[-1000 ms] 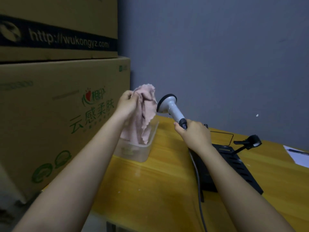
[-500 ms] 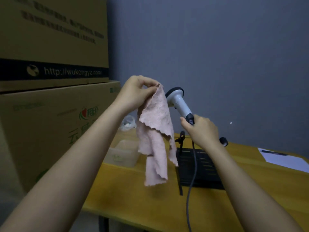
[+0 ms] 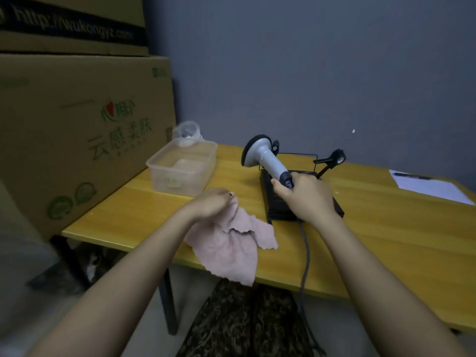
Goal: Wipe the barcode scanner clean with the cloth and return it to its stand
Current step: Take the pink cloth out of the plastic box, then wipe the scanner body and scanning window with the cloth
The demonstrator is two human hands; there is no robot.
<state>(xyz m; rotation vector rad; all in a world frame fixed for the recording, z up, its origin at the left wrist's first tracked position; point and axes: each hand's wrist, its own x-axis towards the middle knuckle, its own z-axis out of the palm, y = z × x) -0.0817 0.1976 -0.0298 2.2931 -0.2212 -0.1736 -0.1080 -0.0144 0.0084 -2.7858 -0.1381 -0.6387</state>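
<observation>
My right hand [image 3: 305, 195] grips the handle of the grey barcode scanner [image 3: 262, 157], whose round head points up and to the left above the table. Its cable [image 3: 306, 253] hangs down over the front edge. My left hand [image 3: 210, 203] pinches a corner of the pink cloth [image 3: 229, 247], which drapes on the yellow table [image 3: 386, 228] and hangs partly over its front edge. The black stand [image 3: 331, 162], a thin arm with a ring holder, rises from a black base [image 3: 275, 202] just behind my right hand.
A clear plastic tub [image 3: 181, 167] sits at the table's back left, with a crumpled clear bag [image 3: 186, 134] behind it. Stacked cardboard boxes [image 3: 77, 124] stand at the left. A sheet of paper with a pen [image 3: 427, 185] lies at the far right. A grey wall is behind.
My left hand has come down from chest height and laid the cloth on the table's front edge. The scanner in my right hand has dropped lower and further from the cloth.
</observation>
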